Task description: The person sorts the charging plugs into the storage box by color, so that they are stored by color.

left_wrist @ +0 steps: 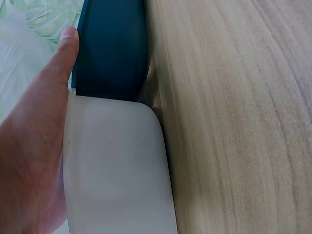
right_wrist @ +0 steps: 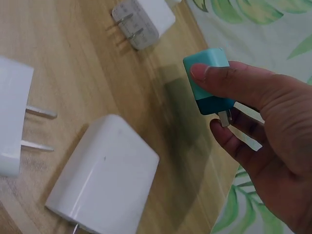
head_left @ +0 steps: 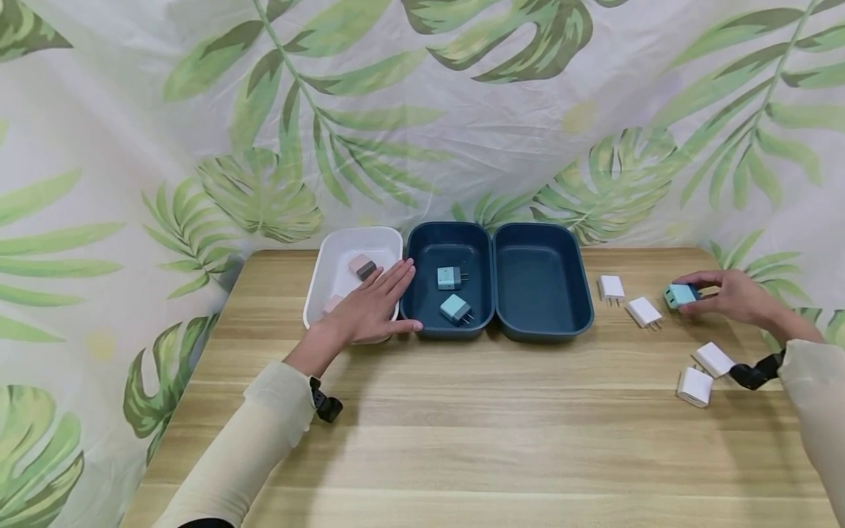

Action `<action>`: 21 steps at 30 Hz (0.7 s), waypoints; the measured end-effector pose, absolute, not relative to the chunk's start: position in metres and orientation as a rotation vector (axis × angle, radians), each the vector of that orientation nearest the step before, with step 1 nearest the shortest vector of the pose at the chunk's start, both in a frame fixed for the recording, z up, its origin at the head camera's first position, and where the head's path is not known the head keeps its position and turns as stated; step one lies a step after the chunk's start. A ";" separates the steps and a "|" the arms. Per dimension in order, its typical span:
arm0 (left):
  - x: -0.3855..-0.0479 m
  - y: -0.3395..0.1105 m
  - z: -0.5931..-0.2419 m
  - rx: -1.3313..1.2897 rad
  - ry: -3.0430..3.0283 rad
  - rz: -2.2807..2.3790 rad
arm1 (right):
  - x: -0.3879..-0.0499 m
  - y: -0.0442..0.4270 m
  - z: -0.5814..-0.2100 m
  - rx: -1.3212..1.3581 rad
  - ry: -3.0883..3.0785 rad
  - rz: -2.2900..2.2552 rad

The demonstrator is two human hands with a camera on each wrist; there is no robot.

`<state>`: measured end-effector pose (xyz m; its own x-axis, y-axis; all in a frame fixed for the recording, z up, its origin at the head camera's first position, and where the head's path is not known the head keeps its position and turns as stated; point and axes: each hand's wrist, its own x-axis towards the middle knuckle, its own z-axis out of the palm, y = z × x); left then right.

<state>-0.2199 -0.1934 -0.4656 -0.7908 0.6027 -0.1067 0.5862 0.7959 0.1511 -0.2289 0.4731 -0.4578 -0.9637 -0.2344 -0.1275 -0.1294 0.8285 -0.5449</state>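
My right hand (head_left: 733, 297) pinches a teal plug charger (right_wrist: 207, 80) between thumb and fingers, a little above the table at the right; its metal prongs point back toward the palm. At the left, my left hand (head_left: 370, 308) lies with straight fingers across the rim of the white bin (head_left: 318, 282), its thumb reaching to the edge of the middle dark blue bin (head_left: 409, 293). Inside the white bin lies a pink and grey charger (head_left: 362, 266), and another pink piece is partly hidden by the hand. Two teal chargers (head_left: 450, 278) lie in the middle bin.
A second dark blue bin (head_left: 541, 275) stands against the middle one, with nothing inside. Several white chargers lie on the wooden table (head_left: 502, 425) at the right, among them one white charger (head_left: 694, 386) near the right wrist. A leaf-patterned cloth (head_left: 396, 110) hangs behind.
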 end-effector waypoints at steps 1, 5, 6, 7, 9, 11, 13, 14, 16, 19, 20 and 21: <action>-0.220 -0.193 -0.465 0.943 2.833 0.161 | -0.229 0.471 -0.455 -0.285 2.828 -0.821; -0.221 -0.193 -0.464 0.952 2.838 0.169 | -0.230 0.462 -0.443 -0.284 2.847 -0.816; -0.221 -0.193 -0.464 0.953 2.839 0.170 | -0.230 0.459 -0.441 -0.294 2.845 -0.824; -0.221 -0.193 -0.464 0.954 2.839 0.173 | -0.230 0.457 -0.439 -0.302 2.849 -0.828; -0.220 -0.192 -0.464 0.958 2.840 0.178 | -0.231 0.453 -0.435 -0.330 2.854 -0.831; -0.220 -0.192 -0.464 0.953 2.838 0.178 | -0.232 0.450 -0.432 -0.355 2.853 -0.846; -0.219 -0.192 -0.464 0.952 2.839 0.181 | -0.232 0.445 -0.427 -0.376 2.843 -0.856; -0.219 -0.192 -0.464 0.948 2.839 0.181 | -0.232 0.442 -0.425 -0.374 2.835 -0.859; -0.219 -0.192 -0.465 0.948 2.840 0.187 | -0.232 0.435 -0.420 -0.363 2.817 -0.865; -0.219 -0.193 -0.465 0.954 2.843 0.193 | -0.232 0.423 -0.414 -0.375 2.810 -0.852; -0.219 -0.193 -0.465 0.955 2.844 0.192 | -0.232 0.419 -0.412 -0.396 2.810 -0.854; -0.219 -0.193 -0.465 0.957 2.846 0.191 | -0.233 0.415 -0.411 -0.431 2.816 -0.854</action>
<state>-0.2191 -0.1928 -0.4651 -0.7896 0.6076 -0.0856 0.5908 0.7905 0.1617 -0.2329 0.4155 -0.4108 -0.9444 -0.3200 -0.0752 -0.2244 0.7948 -0.5639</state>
